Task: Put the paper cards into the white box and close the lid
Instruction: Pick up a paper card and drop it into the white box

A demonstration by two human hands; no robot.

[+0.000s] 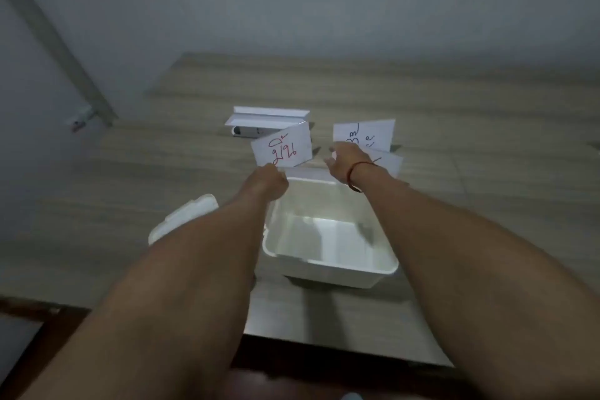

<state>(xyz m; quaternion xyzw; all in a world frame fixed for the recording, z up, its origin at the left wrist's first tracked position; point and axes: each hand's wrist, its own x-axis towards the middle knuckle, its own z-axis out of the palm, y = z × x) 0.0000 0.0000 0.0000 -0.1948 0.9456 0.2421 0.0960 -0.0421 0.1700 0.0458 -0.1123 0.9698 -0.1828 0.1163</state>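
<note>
An open white box [341, 265] stands on the wooden table in front of me, and I see nothing in it. Its white lid [191, 213] lies to the left, partly hidden by my left forearm. My left hand [268, 180] is shut on a paper card with red writing [282, 148], held up beyond the box's far rim. My right hand [345, 161] reaches over two more paper cards: one [367, 135] stands behind it, another [388, 162] lies partly under the wrist. Its fingers are spread and hold nothing.
A small white folded stand [268, 118] with a dark device under it sits behind the cards. The table [487, 127] extends right and far to a grey wall. The table's near edge [341, 347] is close to my body.
</note>
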